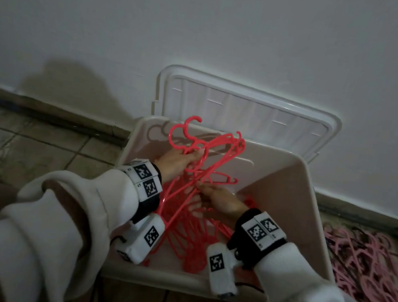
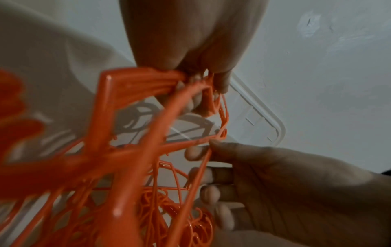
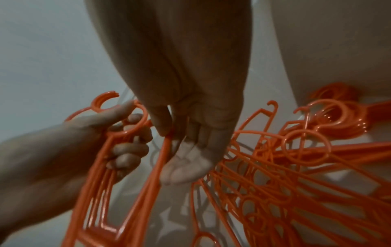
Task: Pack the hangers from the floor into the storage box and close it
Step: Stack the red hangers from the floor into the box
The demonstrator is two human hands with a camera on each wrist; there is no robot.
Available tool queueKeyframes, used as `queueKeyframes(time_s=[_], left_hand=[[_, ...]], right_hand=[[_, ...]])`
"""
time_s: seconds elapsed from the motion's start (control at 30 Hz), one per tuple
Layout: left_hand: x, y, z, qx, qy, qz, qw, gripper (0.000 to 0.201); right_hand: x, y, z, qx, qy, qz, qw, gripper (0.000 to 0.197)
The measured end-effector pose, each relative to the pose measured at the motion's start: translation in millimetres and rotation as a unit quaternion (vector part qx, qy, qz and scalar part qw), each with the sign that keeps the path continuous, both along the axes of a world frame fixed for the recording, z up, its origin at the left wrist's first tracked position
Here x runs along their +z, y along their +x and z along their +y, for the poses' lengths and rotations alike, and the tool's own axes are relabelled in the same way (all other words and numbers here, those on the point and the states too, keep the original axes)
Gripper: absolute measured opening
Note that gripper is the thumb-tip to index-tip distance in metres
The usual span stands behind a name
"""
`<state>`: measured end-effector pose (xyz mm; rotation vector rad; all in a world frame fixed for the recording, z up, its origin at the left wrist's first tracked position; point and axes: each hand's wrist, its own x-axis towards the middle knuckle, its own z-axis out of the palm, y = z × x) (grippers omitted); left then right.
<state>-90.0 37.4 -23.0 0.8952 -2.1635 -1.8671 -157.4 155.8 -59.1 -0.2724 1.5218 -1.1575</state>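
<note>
A bundle of coral-red hangers (image 1: 208, 149) stands tilted inside the open beige storage box (image 1: 297, 186), hooks up. My left hand (image 1: 178, 162) grips this bundle just below the hooks; in the left wrist view its fingers (image 2: 196, 100) curl round the hangers' bars (image 2: 137, 80). My right hand (image 1: 214, 197) is lower in the box and pinches one hanger arm (image 2: 203, 167) between thumb and fingers. More red hangers (image 3: 275, 167) lie tangled on the box floor beneath both hands. The box's white lid (image 1: 249, 109) stands open against the wall.
A heap of pale pink and dark hangers (image 1: 367, 269) lies on the tiled floor right of the box. The white wall (image 1: 209, 25) is directly behind the box. Brown floor tiles (image 1: 42, 143) stretch to the left.
</note>
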Motion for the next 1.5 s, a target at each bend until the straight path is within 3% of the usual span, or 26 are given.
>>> queueKeyframes(time_s=[0.1, 0.23, 0.3, 0.37, 0.43, 0.6, 0.73, 0.8, 0.83, 1.03, 1.17, 1.23, 1.37, 1.5], left_hand=[[-3.9, 1.6, -0.9, 0.003, -0.001, 0.024, 1.0, 0.015], [-7.3, 6.6, -4.7, 0.014, -0.005, 0.011, 1.0, 0.021], [-11.3, 8.6, -10.6, 0.038, -0.005, 0.009, 0.999, 0.026], [-15.2, 9.0, -16.0, 0.066, 0.006, 0.008, 0.998, 0.025], [-19.0, 8.5, -21.4, 0.077, 0.01, 0.008, 0.997, 0.021], [-27.5, 5.4, -29.1, 0.099, 0.042, 0.02, 0.994, 0.019], [-28.1, 5.0, -31.8, 0.111, 0.019, 0.02, 0.993, 0.026], [-27.0, 5.6, -32.4, 0.109, 0.004, 0.016, 0.994, 0.043], [-26.0, 5.7, -32.8, 0.108, -0.006, 0.017, 0.994, 0.047], [-24.2, 4.5, -35.2, 0.097, -0.036, 0.033, 0.994, 0.018], [-25.0, 1.5, -39.5, 0.131, -0.043, 0.064, 0.988, 0.028], [-27.0, 0.0, -41.1, 0.141, -0.032, 0.074, 0.987, 0.036], [-21.0, 0.2, -37.5, 0.137, -0.069, 0.082, 0.985, 0.029], [-22.5, 2.0, -35.5, 0.138, -0.073, 0.085, 0.984, 0.026]], right_hand=[[-0.9, -9.0, -1.9, 0.053, 0.024, 0.023, 0.998, 0.027], [-4.2, -29.9, 4.1, 0.135, 0.094, 0.104, 0.981, 0.03], [-16.0, -49.1, 9.3, 0.208, 0.174, 0.226, 0.935, 0.026], [-25.0, -65.9, 15.9, 0.257, 0.258, 0.354, 0.861, 0.027], [-30.8, -74.1, 17.3, 0.247, 0.283, 0.404, 0.834, 0.03], [-67.0, -73.3, 3.3, 0.216, 0.273, 0.392, 0.851, 0.043], [-84.1, -62.0, -3.7, 0.243, 0.267, 0.458, 0.812, 0.036], [-87.3, -62.4, -3.2, 0.232, 0.257, 0.472, 0.81, 0.032], [-87.5, -63.0, -2.5, 0.227, 0.253, 0.467, 0.816, 0.029], [-84.9, -77.6, 9.5, 0.202, 0.162, 0.425, 0.867, 0.017], [-73.0, -78.6, 17.5, 0.201, 0.126, 0.42, 0.876, 0.013], [-65.1, -79.5, 23.1, 0.201, 0.13, 0.412, 0.879, 0.016], [-55.3, -88.3, 40.7, 0.232, 0.164, 0.413, 0.865, 0.018], [-58.5, -102.2, 60.4, 0.209, 0.228, 0.397, 0.864, 0.011]])
